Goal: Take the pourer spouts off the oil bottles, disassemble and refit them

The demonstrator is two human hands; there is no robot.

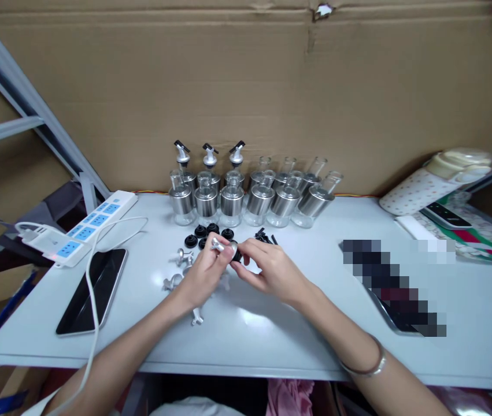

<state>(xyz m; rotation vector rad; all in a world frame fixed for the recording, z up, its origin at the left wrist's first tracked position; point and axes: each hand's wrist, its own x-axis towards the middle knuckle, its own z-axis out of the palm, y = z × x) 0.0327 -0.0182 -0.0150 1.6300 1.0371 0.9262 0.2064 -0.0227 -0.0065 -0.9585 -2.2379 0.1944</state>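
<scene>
My left hand [202, 270] is closed around a silver pourer top [217, 244], its narrow spout pointing up to the left. My right hand [275, 270] pinches a black ribbed stopper [237, 255] against the underside of that top. The two parts touch; whether they are locked together I cannot tell. Just beyond my hands lie several loose black stoppers [191, 241] and a small pile of black levers [263, 236]. Several more silver pourer tops [173, 282] are scattered beside and partly behind my left hand.
Two rows of glass bottles [232, 203] with steel bands stand along the cardboard wall. Three back ones carry finished-looking pourers [237, 153]. A power strip [93, 225], cable and dark tablet [92, 292] lie left. A pixelated dark device [395, 289] and dotted flask [423, 188] are right.
</scene>
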